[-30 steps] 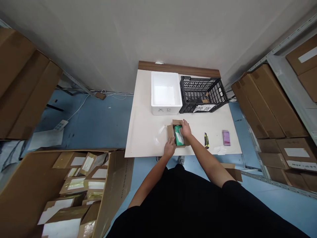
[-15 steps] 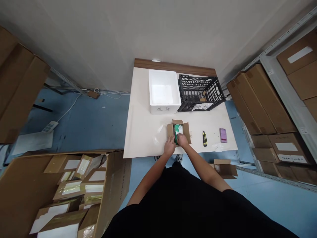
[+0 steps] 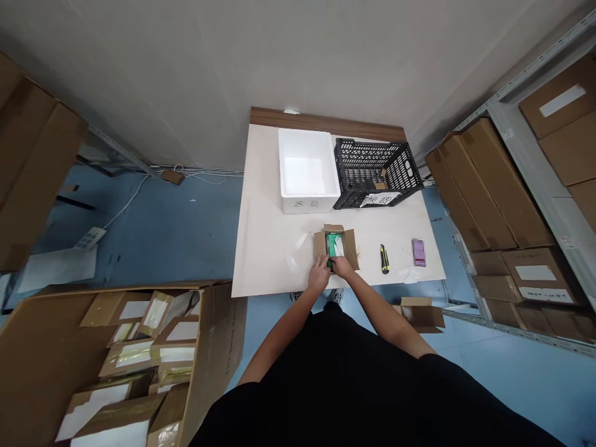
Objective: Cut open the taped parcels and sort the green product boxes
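Note:
A small cardboard box (image 3: 349, 242) stands at the table's front with its flaps folded out. Inside it lies a green-and-white packet (image 3: 332, 241). My left hand (image 3: 320, 273) grips the box at its near left corner, fingertips over the edge by the packet. My right hand (image 3: 343, 267) reaches over the near right side, its fingers curled in at the packet's near end; the fingertips are partly hidden. To the right lie a black-and-yellow box cutter (image 3: 384, 259) and a purple packet (image 3: 418, 252).
A white foam bin (image 3: 310, 205) and a black plastic crate (image 3: 367, 186) stand at the back of the table (image 3: 261, 248). Clear tape scraps (image 3: 294, 261) lie left of the box. A large carton (image 3: 218, 335) of boxes is at left, loaded shelves (image 3: 516, 161) at right.
My right hand has shifted slightly toward me, baring more of the packet's white part. My left hand stays at the box's near left corner.

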Action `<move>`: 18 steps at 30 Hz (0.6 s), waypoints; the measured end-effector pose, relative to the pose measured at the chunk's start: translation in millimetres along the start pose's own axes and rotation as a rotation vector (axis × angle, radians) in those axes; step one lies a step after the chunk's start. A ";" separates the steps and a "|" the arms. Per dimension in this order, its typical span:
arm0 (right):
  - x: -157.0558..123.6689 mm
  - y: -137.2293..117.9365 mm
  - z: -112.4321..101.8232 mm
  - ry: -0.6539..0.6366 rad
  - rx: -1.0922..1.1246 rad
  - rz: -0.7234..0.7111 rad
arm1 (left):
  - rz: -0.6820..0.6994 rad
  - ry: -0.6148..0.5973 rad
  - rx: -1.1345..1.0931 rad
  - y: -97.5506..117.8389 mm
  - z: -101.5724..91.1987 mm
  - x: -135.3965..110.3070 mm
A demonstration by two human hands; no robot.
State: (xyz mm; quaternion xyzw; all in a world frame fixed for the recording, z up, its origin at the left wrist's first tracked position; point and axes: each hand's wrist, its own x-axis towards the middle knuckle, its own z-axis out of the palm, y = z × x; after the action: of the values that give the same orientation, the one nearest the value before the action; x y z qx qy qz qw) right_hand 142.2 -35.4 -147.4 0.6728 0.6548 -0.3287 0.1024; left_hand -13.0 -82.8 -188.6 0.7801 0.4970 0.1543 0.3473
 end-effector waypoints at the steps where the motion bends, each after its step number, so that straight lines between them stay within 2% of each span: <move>1: -0.8 1.2 1.4 -0.002 -0.010 0.033 | 0.005 -0.004 0.004 0.0 -0.4 0.1; 5: 0.4 5.1 4.5 0.008 -0.024 0.119 | 0.004 -0.016 0.027 2.0 -2.1 1.9; 9: 15.6 -4.4 7.7 0.021 -0.081 0.162 | 0.001 -0.038 0.052 3.7 -5.2 2.4; 12: 30.5 -13.8 10.2 -0.039 -0.128 0.253 | 0.006 -0.044 0.028 2.4 -8.5 -2.7; 15: 37.5 -16.3 12.6 -0.107 -0.116 0.211 | -0.025 0.000 -0.003 0.0 -10.0 -11.4; 18: 35.2 -15.9 16.8 -0.121 -0.064 0.169 | -0.094 0.025 0.000 -1.7 -8.4 -18.1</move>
State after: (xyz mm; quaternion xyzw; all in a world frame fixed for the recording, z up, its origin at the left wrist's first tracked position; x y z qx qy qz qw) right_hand 119.4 -14.3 -175.8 0.7009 0.5985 -0.3380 0.1906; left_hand -27.4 -95.1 -181.9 0.7540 0.5374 0.1475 0.3478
